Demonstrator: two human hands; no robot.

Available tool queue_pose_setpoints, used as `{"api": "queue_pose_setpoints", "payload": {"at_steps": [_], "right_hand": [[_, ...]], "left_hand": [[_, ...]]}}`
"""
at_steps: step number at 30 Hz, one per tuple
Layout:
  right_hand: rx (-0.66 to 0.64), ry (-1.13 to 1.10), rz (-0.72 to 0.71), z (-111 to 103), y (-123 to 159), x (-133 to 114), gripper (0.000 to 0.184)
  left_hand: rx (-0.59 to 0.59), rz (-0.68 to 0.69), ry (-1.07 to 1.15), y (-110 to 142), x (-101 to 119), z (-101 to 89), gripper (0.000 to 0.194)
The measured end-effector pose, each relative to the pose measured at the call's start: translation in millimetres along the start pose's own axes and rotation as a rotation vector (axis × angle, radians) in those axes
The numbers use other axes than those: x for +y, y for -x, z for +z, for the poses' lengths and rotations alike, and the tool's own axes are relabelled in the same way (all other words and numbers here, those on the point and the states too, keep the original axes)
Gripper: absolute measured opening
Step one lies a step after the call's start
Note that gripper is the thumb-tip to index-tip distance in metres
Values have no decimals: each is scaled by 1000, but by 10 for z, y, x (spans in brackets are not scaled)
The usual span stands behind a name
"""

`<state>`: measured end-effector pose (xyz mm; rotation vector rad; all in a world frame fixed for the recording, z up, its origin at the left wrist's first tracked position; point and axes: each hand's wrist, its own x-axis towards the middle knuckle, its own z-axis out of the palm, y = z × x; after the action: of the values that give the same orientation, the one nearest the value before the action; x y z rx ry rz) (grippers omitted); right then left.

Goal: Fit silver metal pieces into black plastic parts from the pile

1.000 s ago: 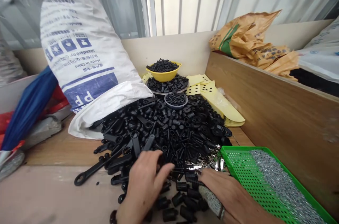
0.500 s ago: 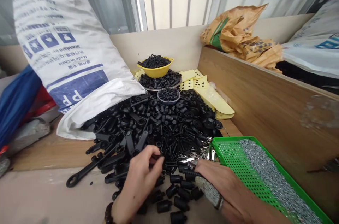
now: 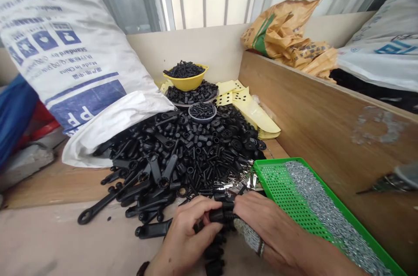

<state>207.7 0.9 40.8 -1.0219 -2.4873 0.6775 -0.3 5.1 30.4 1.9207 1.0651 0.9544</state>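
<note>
My left hand is closed in a pinch around a short black plastic cylinder, just in front of the pile. Right beside it, my right hand is curled with its back towards me, and its fingertips are mostly hidden. A dark ribbed piece shows between the two hands; I cannot tell which one bears it. A grey speckled wrap covers part of my right hand. Small shiny metal clips lie just beyond the hands. More black cylinders lie below them, partly hidden.
Black plastic parts are heaped ahead, with a yellow bowl behind. A white sack leans at left. At right are a green tray of small metal pieces, a wooden partition and a pointed power-driver-like tool.
My left hand has moved right and nearer, towards my right hand, and a black cylinder now shows in its fingers. The camera view has shifted slightly, bringing the pointed tool further into view.
</note>
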Motion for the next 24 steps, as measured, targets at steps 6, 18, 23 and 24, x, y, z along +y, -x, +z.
{"api": "queue_pose_setpoints", "payload": {"at_steps": [6, 18, 23, 24], "right_hand": [[-46, -121, 46, 76, 51, -38, 31], [67, -184, 115, 180, 110, -78, 30], [71, -70, -11, 170, 146, -81, 39], [60, -76, -3, 162, 145, -89, 39]], "left_hand": [[-9, 72, 89, 50, 10, 48, 14], [44, 18, 75, 174, -28, 108, 17], [51, -117, 114, 201, -32, 128, 20], [55, -133, 119, 206, -35, 132, 20]]}}
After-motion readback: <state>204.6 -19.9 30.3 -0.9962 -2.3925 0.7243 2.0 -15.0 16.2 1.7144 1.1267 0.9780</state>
